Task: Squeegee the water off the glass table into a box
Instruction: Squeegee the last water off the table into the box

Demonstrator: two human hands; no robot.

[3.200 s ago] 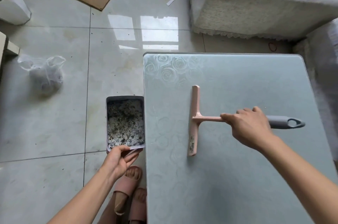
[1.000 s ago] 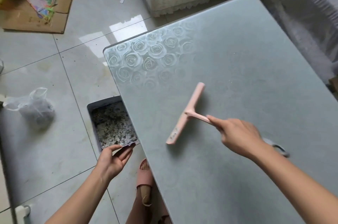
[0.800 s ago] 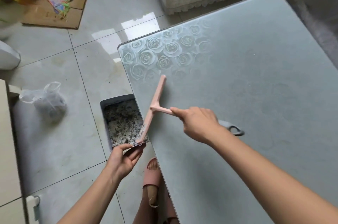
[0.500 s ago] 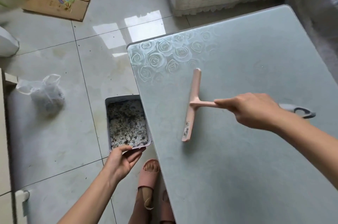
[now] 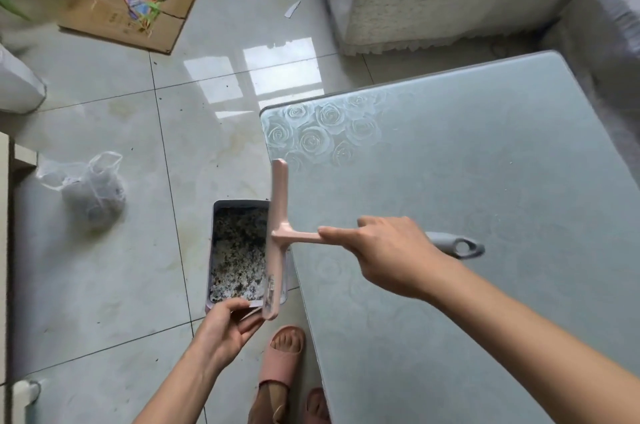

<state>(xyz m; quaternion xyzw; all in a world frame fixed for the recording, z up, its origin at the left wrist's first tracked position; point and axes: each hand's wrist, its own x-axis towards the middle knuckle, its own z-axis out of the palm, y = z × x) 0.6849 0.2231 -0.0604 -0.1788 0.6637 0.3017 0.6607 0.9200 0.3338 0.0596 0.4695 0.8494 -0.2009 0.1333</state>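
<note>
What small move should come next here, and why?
Probably the right hand lifts the squeegee back onto the glass table for another pass: its blade already overhangs the edge, above the box the left hand holds.

Pale pink across the squeegee [image 5: 278,201], grey at the tip of its handle. Frosted grey-green over the table [image 5: 485,198], with white roses in one corner. Lilac-grey on the box [image 5: 242,204], speckled black and white inside. Dusty pink for the slippers [image 5: 282,363]; brown for the cardboard [image 5: 100,18]; cream for the sofa cover [image 5: 433,0].
</note>
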